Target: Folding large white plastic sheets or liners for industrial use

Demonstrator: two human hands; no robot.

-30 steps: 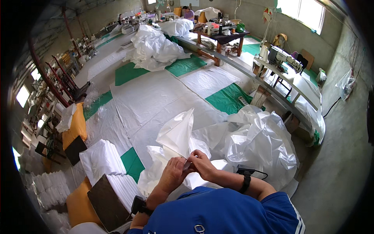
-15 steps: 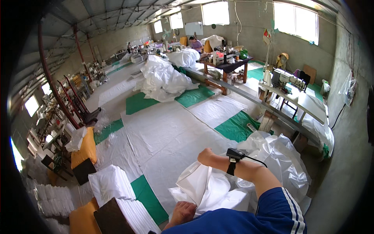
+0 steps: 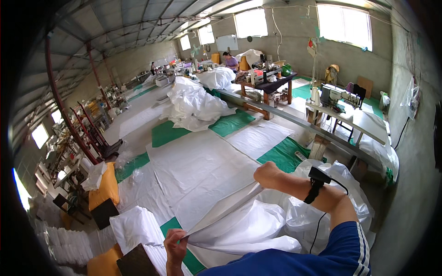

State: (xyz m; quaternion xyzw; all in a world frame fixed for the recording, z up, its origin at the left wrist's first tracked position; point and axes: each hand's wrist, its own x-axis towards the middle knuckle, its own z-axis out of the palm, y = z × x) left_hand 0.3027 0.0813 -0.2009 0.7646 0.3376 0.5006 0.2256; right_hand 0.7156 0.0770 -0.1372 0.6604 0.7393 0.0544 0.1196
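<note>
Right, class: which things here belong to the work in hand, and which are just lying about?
In hand:
left hand
right hand
white bag, edge stretched between both hands

Lying about:
folded stack
sack heap
sewing machine
yellow cushion

The white sheet (image 3: 239,221) stretched between the left hand (image 3: 175,244) and the right hand (image 3: 267,175) looks like thin woven plastic, slightly glossy, with soft creases. The crumpled bag (image 3: 340,202) beside it is a clearer, shinier plastic film. The big sheets on the floor (image 3: 198,170) are matt white, and the green mats (image 3: 285,154) under them are smooth and dull. The wrist band (image 3: 315,184) is black matt plastic. The roof beams (image 3: 60,101) are red painted metal.
</note>
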